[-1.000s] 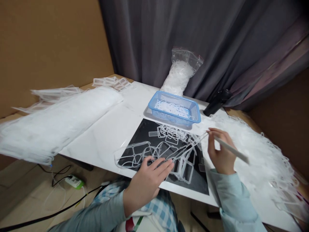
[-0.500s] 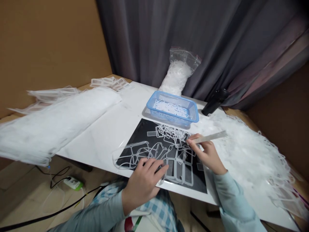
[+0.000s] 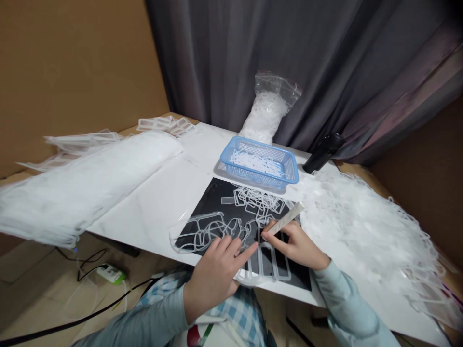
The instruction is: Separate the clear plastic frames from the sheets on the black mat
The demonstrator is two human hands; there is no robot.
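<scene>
A dark cutting mat (image 3: 209, 196) lies at the table's near edge, with a translucent sheet of looped plastic frames (image 3: 274, 258) across it. My left hand (image 3: 219, 265) rests on the near part of this sheet, fingers stretched out and index finger pointing right. Between the fingertips of my right hand (image 3: 300, 245) is a flat, pale grey strip-like tool (image 3: 287, 218). Its tip is hidden by the fingers, low over the sheet beside my left index fingertip. Beyond my hands, a heap of small white rectangular plastic rings (image 3: 258, 198) lies on the mat.
Behind the mat stands a blue basket (image 3: 260, 176) holding white plastic pieces, with a filled clear bag (image 3: 264, 115) behind it. A large pile of translucent pieces (image 3: 369, 231) covers the right side. A long white bundle (image 3: 94, 178) lies left; a black cylinder (image 3: 323, 153) leans at the back.
My right hand has moved left and nearer, bringing the tool from beside the heap of rings to beside my left index finger. The frames under my hands have shifted; my left index finger reaches further right.
</scene>
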